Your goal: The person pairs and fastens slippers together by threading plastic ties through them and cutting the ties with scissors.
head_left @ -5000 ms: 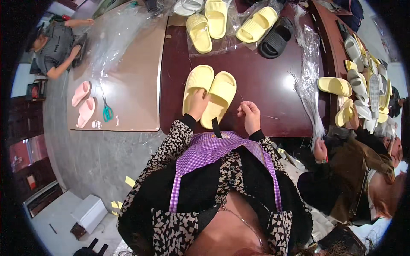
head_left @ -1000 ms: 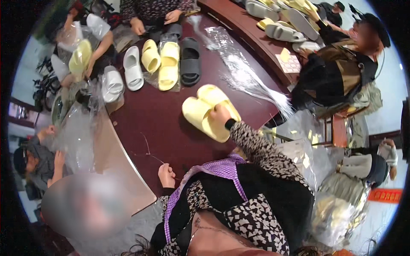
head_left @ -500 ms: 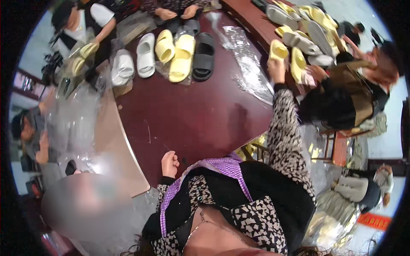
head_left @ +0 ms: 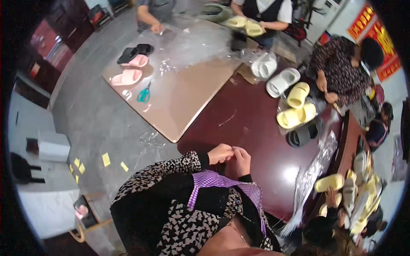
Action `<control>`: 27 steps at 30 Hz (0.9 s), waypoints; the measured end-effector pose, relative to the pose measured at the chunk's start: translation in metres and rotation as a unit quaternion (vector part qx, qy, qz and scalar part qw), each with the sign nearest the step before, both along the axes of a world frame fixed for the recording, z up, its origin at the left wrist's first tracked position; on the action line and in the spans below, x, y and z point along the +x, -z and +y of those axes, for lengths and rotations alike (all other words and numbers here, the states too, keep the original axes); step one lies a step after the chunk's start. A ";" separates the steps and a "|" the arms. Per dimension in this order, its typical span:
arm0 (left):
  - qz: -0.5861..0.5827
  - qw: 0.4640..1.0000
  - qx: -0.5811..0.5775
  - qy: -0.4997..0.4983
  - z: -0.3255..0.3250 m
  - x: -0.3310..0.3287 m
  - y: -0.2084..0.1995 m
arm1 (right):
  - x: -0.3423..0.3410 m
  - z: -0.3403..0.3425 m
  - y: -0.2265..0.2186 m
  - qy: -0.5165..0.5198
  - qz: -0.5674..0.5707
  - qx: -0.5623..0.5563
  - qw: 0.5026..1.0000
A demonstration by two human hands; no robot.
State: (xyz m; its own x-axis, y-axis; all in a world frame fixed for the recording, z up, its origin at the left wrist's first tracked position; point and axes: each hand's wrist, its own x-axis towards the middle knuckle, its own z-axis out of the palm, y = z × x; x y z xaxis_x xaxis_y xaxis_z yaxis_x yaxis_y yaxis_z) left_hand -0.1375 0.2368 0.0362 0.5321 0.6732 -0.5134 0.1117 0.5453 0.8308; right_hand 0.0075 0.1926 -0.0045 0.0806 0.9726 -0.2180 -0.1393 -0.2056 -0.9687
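At the table (head_left: 256,132), left hand (head_left: 220,153) touches right hand (head_left: 242,160), both curled.

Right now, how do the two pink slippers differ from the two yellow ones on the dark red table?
Place: the pink slippers lie left, on the tan table; the yellow slippers lie right, on the dark red table.
Pose: the pink slippers are roughly parallel; the yellow slippers splay at an angle.
Neighbours: scissors lie beside the pink slippers, a white slipper beside the yellow slippers.
Shared: both have black footwear nearby.
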 end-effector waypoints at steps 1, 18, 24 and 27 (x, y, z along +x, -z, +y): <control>-0.003 1.000 0.000 0.002 -0.002 -0.004 -0.003 | 0.000 0.001 0.000 0.014 0.004 -0.022 1.000; 0.228 0.883 0.402 0.074 0.026 -0.102 0.022 | 0.050 0.009 -0.021 0.042 0.449 -0.045 0.891; 0.252 0.868 0.424 0.052 0.041 -0.125 0.037 | 0.037 0.003 -0.027 0.100 0.308 -0.087 0.942; 0.297 0.844 0.446 0.030 0.049 -0.137 0.048 | 0.019 0.001 -0.034 0.114 0.254 -0.105 0.955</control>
